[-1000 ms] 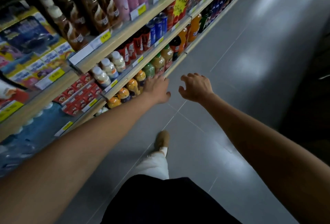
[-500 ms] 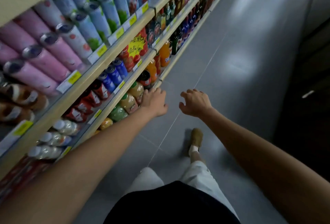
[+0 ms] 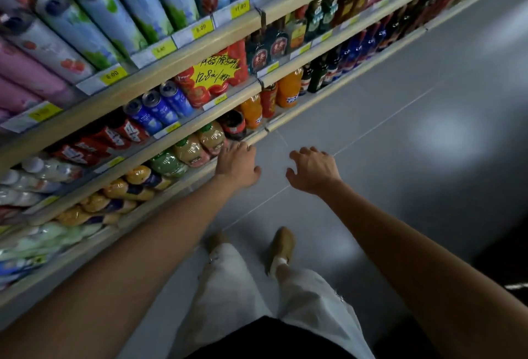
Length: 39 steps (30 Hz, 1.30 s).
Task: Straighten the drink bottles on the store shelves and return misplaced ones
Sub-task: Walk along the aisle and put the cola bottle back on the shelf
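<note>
Lower centre of frame: pale trousers (image 3: 228, 287) and tan shoes (image 3: 281, 244), both feet on the floor. Over the last second the person had walked on down the aisle, so the stock beside the arms changed from yellow-capped bottles to a further section. Both arms stayed stretched forward throughout. Left hand (image 3: 237, 165), mid-frame, held nothing; fingers loosely bent, tips at the bottom shelf lip (image 3: 274, 125), just beside the tan juice bottles (image 3: 211, 137). Contact with the lip could not be confirmed. Right hand (image 3: 313, 171), to its right over bare floor, was also empty, fingers spread and slightly curled. Nothing had been picked up or straightened; judged as still scanning for a bottle to fix, with the tan bottles and the dark cola bottle (image 3: 234, 125) closest to reach. Beyond them, centre frame, stood orange soda bottles (image 3: 288, 88). One shelf up: blue cans (image 3: 160, 107) and a yellow handwritten price sign (image 3: 213, 71). Upper left: tall printed cans (image 3: 128, 1) in tight rows. Upper right: dark glass bottles (image 3: 317, 15), shelves running away. Grey tiled floor (image 3: 371, 158), glossy, with a pale light patch at right; the room was dim.
</note>
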### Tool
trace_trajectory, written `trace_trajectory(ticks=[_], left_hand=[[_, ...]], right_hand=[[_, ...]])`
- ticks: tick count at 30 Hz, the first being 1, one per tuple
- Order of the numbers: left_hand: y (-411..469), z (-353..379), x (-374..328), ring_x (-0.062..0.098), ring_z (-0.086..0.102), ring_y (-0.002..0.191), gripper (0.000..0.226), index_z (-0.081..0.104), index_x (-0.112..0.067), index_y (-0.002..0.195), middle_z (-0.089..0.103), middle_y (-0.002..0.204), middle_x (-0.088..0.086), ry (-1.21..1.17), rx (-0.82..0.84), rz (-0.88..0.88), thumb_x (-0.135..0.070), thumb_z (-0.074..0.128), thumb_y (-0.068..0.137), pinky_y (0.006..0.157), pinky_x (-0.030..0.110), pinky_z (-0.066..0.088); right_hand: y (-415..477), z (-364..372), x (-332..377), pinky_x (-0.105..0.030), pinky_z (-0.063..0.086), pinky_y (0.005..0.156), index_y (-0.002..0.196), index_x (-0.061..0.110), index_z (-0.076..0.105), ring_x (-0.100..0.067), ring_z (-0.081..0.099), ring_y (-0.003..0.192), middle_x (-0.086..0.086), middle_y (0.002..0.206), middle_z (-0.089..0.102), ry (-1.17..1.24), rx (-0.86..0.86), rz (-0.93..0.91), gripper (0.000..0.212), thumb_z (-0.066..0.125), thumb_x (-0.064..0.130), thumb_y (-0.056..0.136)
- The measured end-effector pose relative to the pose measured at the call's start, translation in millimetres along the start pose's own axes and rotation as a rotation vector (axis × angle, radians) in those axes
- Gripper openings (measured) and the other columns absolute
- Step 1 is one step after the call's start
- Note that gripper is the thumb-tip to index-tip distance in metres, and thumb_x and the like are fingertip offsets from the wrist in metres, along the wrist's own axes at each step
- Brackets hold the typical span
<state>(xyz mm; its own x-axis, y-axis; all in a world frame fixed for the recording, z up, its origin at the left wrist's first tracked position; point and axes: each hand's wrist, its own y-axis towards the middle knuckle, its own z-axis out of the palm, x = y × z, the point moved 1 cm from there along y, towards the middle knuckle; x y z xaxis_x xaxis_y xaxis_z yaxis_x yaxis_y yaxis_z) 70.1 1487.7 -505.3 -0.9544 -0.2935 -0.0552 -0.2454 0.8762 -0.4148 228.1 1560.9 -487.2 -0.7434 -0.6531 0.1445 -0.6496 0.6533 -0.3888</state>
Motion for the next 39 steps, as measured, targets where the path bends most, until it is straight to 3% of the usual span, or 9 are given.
trace_trajectory(ticks=[7,16,23,27,31,35,39], left_hand=[[71,73,4,0.030,0.042,0.125,0.047,0.047,-0.010,0.124,0.049,0.133,0.012,-0.023,-0.010,-0.085,-0.040,0.049,0.088,0.098,0.042,0.034],[181,213,69,0.028,0.040,0.129,0.058,0.039,-0.013,0.137,0.043,0.141,0.009,-0.111,-0.097,-0.251,-0.042,0.049,0.089,0.102,0.041,0.033],[258,267,125,0.031,0.044,0.121,0.061,0.038,-0.013,0.136,0.046,0.135,0.012,-0.191,-0.203,-0.304,-0.042,0.054,0.085,0.092,0.042,0.039],[293,291,141,0.030,0.034,0.132,0.081,0.019,-0.012,0.148,0.029,0.150,0.013,-0.460,-0.295,-0.357,-0.046,0.057,0.084,0.096,0.041,0.039],[325,313,144,0.029,0.016,0.142,0.093,0.002,-0.015,0.150,0.009,0.156,0.013,-0.970,-0.387,-0.440,-0.040,0.063,0.084,0.104,0.032,0.031],[355,321,156,0.025,0.024,0.140,0.098,0.002,-0.015,0.150,0.014,0.155,0.013,-1.251,-0.556,-0.427,-0.031,0.070,0.080,0.110,0.041,0.035],[375,326,163,0.022,0.031,0.137,0.102,0.009,-0.014,0.149,0.024,0.152,0.011,-1.308,-0.614,-0.380,-0.029,0.076,0.074,0.108,0.040,0.039]], right_hand=[[85,63,-12,-0.036,0.043,0.083,0.123,0.012,0.054,-0.029,0.054,0.105,-0.010,0.113,0.060,0.058,-0.043,-0.088,0.044,0.046,0.039,0.090],[209,206,-26,-0.037,0.041,0.090,0.126,0.015,0.051,-0.026,0.052,0.109,-0.008,0.117,0.058,0.010,0.040,-0.162,0.045,0.042,0.043,0.091],[297,261,-15,-0.037,0.041,0.088,0.123,0.012,0.053,-0.028,0.054,0.105,-0.010,0.113,0.060,0.022,0.000,-0.118,0.045,0.045,0.042,0.091],[331,294,1,-0.038,0.042,0.088,0.126,0.012,0.051,-0.028,0.054,0.105,-0.010,0.116,0.059,0.051,-0.017,-0.064,0.048,0.046,0.044,0.090],[357,325,12,-0.038,0.043,0.087,0.127,0.012,0.050,-0.028,0.054,0.105,-0.011,0.118,0.058,0.106,-0.029,0.005,0.050,0.047,0.046,0.090],[379,349,17,-0.037,0.044,0.085,0.126,0.013,0.050,-0.028,0.054,0.103,-0.010,0.118,0.058,0.136,-0.083,0.022,0.049,0.048,0.045,0.089],[388,363,19,-0.037,0.044,0.086,0.128,0.013,0.048,-0.028,0.053,0.105,-0.010,0.120,0.056,0.174,-0.112,0.034,0.051,0.048,0.045,0.089]])
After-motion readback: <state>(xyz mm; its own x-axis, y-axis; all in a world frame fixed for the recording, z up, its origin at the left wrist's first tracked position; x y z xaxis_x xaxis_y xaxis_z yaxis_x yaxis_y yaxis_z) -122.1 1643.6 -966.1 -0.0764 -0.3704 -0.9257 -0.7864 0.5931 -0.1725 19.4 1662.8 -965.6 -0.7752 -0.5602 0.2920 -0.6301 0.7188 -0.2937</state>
